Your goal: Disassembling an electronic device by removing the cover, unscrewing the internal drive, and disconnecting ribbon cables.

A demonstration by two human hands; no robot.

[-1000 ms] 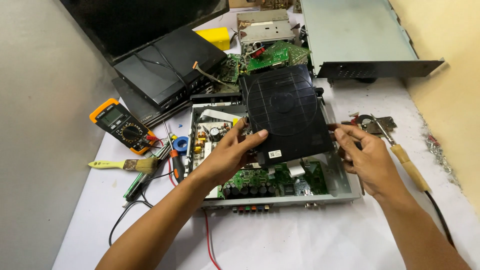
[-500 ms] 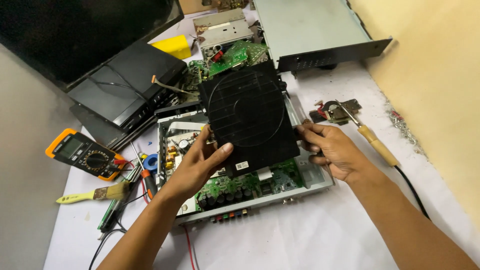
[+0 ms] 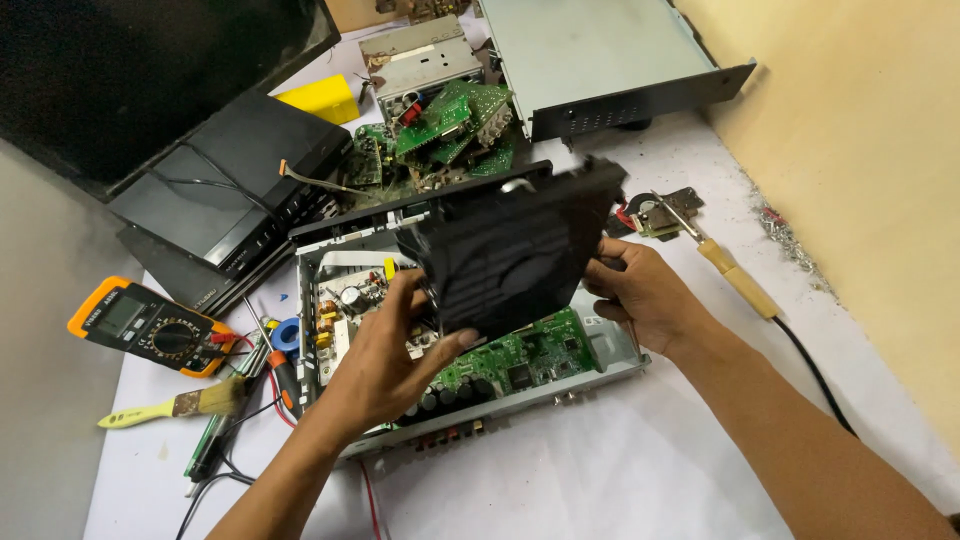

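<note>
Multimeter [image 3: 140, 327] left of chassis [image 3: 620, 350], soldering iron [image 3: 735, 275] right.

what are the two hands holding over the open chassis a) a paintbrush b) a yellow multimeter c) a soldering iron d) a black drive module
d: the left hand and right hand grip opposite edges of the black drive module, tilted above the open chassis.

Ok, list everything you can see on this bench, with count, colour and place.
black drive module: one, black, tilted, above chassis
open chassis: one, grey, green boards inside, centre
multimeter: one, orange and black, left
brush: one, yellow handle, lower left
soldering iron: one, wooden handle, right
metal cover: one, grey, top
loose circuit boards: several, green, top centre
black players: two stacked, upper left
yellow box: one, top left
left hand: holds module's near edge
right hand: holds module's right edge
</note>
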